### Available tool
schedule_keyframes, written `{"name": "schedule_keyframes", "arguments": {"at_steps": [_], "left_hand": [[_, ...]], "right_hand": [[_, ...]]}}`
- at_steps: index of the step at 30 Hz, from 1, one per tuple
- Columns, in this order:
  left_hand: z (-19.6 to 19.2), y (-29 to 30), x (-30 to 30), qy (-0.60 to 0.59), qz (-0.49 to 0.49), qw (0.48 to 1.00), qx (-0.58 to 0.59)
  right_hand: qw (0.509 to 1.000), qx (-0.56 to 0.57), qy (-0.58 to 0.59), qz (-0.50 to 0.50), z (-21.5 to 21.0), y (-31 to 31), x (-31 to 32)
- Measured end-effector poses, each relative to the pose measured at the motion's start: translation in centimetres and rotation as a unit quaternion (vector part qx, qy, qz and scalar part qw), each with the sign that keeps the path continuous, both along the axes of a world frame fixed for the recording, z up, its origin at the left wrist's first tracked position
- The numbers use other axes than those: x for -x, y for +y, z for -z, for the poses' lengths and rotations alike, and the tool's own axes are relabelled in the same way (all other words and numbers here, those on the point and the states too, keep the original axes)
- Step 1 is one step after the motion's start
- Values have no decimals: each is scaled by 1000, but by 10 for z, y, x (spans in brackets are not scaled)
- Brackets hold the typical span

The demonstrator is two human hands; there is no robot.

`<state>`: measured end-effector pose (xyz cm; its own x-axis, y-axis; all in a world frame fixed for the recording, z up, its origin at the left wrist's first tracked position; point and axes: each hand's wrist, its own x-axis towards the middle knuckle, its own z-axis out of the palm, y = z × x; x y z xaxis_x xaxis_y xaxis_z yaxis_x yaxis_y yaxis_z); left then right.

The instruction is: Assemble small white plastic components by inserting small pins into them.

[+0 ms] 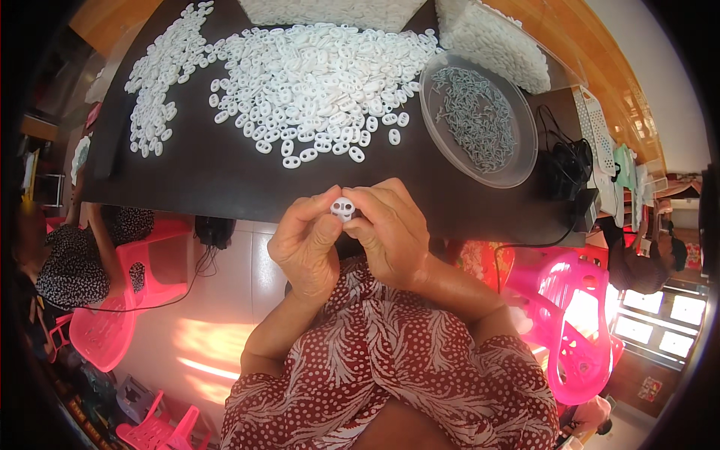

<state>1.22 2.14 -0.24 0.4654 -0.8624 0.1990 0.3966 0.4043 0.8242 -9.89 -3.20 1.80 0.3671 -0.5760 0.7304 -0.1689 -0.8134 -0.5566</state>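
Observation:
Just off the near edge of the dark table (225, 184), my left hand (304, 244) and my right hand (394, 232) meet fingertip to fingertip. Pinched between them is a small white plastic piece (343, 208) with round holes; whether it is one piece or more pressed together, I cannot tell. Both hands are closed on it, thumbs toward me. Beyond them spreads a big heap of white oval two-hole pieces (322, 82). A smaller group of the same pieces (154, 94) lies at the far left.
Right of the heap stands a clear round tub (517, 174) holding many grey screws (476, 120). Packed blocks of white pieces (495, 45) sit at the back. A black cable bundle (564, 161) lies at the right end. Pink chairs (574, 330) and another person (75, 255) are nearby.

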Motion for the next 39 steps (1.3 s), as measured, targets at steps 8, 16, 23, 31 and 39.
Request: {"name": "schedule_keyframes", "arguments": {"at_steps": [8, 16, 23, 31, 39], "left_hand": [[-6, 5, 1, -1, 1, 1000, 7], [-4, 3, 3, -28, -23, 999, 8], [-6, 0, 8, -33, -46, 998, 35], [-5, -1, 9, -93, -109, 989, 41], [-4, -2, 11, -106, -124, 986, 48]], "right_hand": [[999, -8, -18, -28, -2, 0, 1], [1000, 20, -20, -11, 1, -2, 1], [996, 83, -16, 39, 1, -3, -9], [997, 69, -17, 40, 2, -1, -14], [997, 61, -22, 34, 0, 1, -16]]}}
